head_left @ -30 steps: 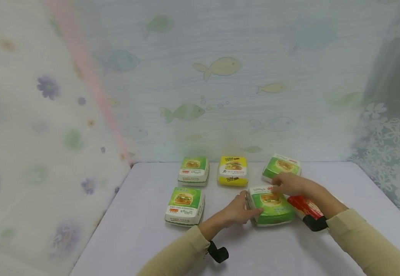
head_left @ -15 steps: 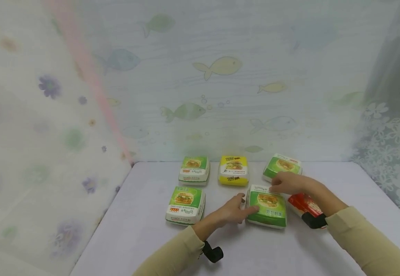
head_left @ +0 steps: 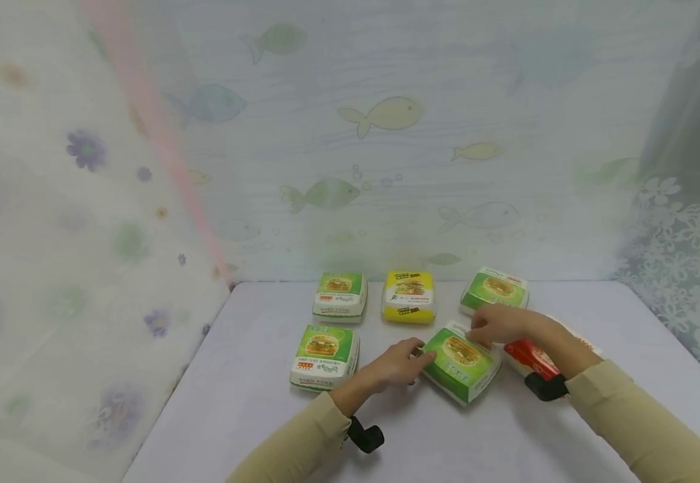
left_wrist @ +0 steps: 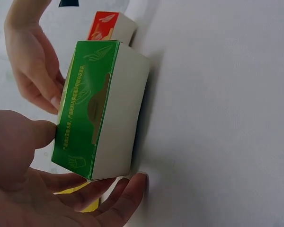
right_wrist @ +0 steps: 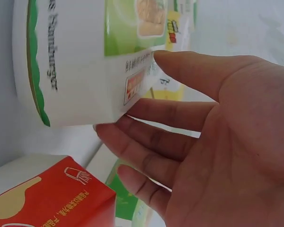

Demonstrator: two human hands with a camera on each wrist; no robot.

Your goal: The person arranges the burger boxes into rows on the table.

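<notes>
A green-and-white burger box [head_left: 460, 362] sits turned at an angle on the table, between both hands. My left hand [head_left: 393, 367] pinches its left corner. In the left wrist view, the thumb [left_wrist: 43, 134] is on the top edge of the box, with the fingers [left_wrist: 128, 198] bent round its side. My right hand [head_left: 503, 325] pinches the far corner from behind, thumb [right_wrist: 189, 71] on the printed top and fingers [right_wrist: 142, 142] against the side wall. A red box [head_left: 528, 357] lies just right of it, partly covered by the right wrist.
Behind the hands stand a green-and-white box [head_left: 495, 290] at right, a yellow box [head_left: 409, 296] in the middle and another green box [head_left: 339, 296] at left. One more green box [head_left: 326, 357] is near the left forearm. A fish-printed curtain [head_left: 386, 168] hangs behind the table [head_left: 217, 416].
The burger box between the hands has turned clockwise, its green front side swinging to the left. My left hand has shifted slightly left; the right hand has stayed nearly in place.
</notes>
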